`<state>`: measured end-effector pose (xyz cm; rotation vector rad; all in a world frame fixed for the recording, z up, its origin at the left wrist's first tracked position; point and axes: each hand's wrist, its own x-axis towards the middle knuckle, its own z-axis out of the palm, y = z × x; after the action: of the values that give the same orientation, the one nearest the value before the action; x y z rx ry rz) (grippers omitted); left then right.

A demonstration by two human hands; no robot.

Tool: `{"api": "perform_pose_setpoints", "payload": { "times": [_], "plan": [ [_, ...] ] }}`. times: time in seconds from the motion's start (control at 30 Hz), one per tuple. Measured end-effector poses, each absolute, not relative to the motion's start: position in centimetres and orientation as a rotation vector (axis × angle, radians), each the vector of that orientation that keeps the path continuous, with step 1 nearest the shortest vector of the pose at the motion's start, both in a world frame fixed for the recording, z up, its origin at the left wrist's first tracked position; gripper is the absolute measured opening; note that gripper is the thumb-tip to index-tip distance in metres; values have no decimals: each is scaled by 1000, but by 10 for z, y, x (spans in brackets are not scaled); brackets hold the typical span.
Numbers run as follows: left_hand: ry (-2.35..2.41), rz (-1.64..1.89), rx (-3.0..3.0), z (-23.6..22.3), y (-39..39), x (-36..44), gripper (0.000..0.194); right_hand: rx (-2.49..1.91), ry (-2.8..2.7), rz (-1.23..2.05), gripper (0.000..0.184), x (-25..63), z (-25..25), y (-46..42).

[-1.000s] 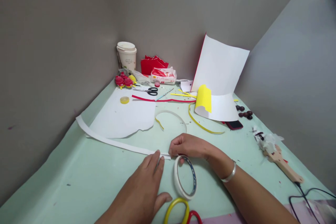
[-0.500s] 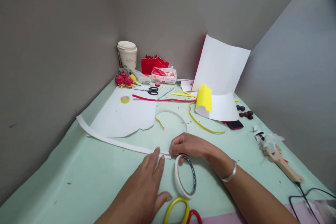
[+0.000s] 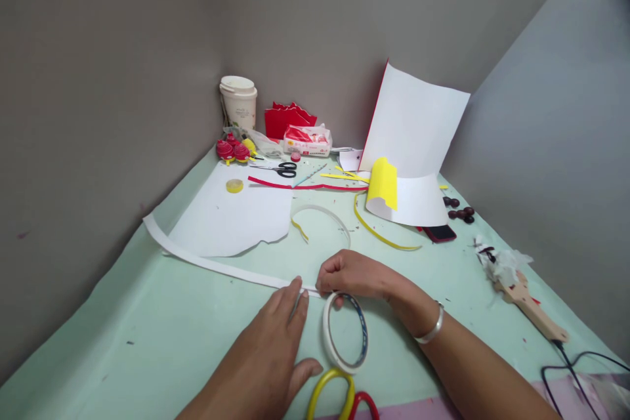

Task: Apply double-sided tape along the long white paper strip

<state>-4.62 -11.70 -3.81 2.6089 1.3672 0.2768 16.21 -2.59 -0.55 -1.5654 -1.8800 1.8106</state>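
Under the left hand's spread fingertips, the strip runs to the right hand, curled at its end, can't tell if pinching; strip could skew if left pressure slips or right hand bumps the adjacent tape roll.

Craft corner, walled in
Covered table — black scissors, tape roll, cut paper strips; home or workshop unclear.
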Motion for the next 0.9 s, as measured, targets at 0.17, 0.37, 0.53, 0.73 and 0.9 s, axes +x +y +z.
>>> {"api": "perform_pose_setpoints", "payload": {
  "times": [0.17,0.37,0.53,0.73,0.9],
  "plan": [
    [1348,199,2583,-28,-115,-45,65,-1611,-1890,1754,14,160,-6,-28],
    [1366,190,2585,-28,-115,-43,68,-1637,-1908,1728,14,159,-5,-29],
    [1349,147,2606,-27,-115,-43,67,-1580,-1918,1743,15,161,-9,-29],
    [1344,155,2578,-27,-115,-43,70,-1579,-1916,1726,13,160,-7,-29],
    [1337,50,2539,-11,-113,-41,67,-1613,-1936,1711,13,159,-4,-30]
  ]
}}
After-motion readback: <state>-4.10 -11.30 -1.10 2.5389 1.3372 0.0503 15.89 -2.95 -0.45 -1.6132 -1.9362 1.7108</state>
